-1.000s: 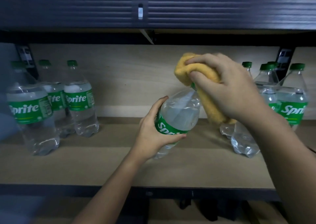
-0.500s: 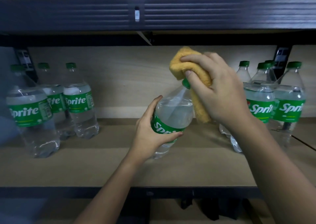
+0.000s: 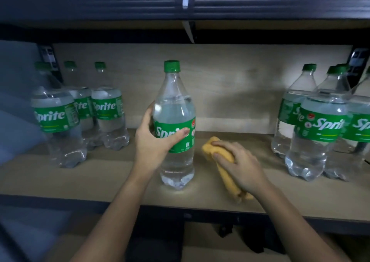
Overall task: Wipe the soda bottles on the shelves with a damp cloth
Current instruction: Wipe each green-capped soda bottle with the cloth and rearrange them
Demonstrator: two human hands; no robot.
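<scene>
Nearest, on the shelf (image 3: 84, 183): right hand (image 3: 241, 166) now lowered, fingers curled over the yellow cloth (image 3: 225, 173), no longer rubbing. Just left, left hand (image 3: 154, 141) wrapped round the Sprite bottle (image 3: 176, 121), now upright on its base. Farther off, bottle clusters far left (image 3: 80, 113) and right (image 3: 318, 129). Probably finished; another bottle next.
</scene>
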